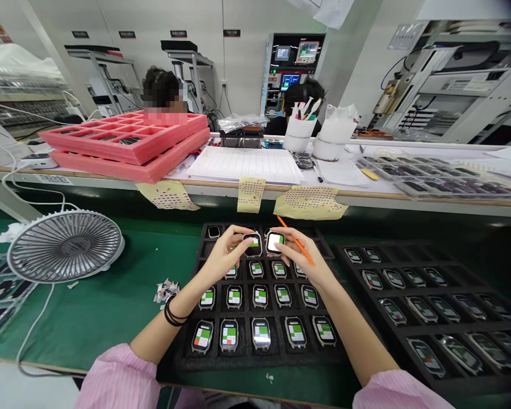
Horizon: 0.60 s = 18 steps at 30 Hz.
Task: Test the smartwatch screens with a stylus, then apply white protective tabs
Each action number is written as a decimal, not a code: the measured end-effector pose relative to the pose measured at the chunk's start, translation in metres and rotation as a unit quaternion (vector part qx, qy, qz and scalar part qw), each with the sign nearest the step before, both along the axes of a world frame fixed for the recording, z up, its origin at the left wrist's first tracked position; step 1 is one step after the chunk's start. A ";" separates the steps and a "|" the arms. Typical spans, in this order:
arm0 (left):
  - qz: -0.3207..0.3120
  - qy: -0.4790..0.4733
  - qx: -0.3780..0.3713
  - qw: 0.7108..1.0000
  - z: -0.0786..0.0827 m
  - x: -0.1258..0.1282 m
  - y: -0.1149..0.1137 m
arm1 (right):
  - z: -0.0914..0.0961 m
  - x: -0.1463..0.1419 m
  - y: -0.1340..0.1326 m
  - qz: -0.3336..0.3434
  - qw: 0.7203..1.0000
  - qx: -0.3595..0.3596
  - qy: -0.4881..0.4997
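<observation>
My left hand (225, 257) pinches a smartwatch body (252, 243) with a lit green and white screen, held just above the far rows of a black foam tray (179, 346). My right hand (298, 257) grips a second smartwatch body (275, 242) with a bright white screen right beside the first, and an orange pen (297, 243) is tucked between its fingers. The tray holds several more watch bodies with lit screens in its pockets.
A second black tray (413, 335) of watch bodies lies to the right on the green mat. A small grey fan (66, 245) stands at left, with scraps of peeled film (166, 290) near it. Pink foam trays (128, 142), papers and cups sit on the shelf behind; two people work beyond.
</observation>
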<state>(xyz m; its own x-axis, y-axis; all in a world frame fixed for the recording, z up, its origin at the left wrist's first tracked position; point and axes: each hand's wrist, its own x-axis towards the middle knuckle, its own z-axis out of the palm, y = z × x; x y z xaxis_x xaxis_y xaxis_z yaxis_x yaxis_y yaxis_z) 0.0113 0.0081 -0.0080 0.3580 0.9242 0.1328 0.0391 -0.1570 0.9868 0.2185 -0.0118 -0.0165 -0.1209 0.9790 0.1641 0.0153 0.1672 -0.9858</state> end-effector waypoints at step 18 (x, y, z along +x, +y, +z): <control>0.019 -0.005 -0.013 1.000 -0.004 0.001 0.004 | 0.003 -0.003 -0.002 -0.035 0.999 -0.018 0.019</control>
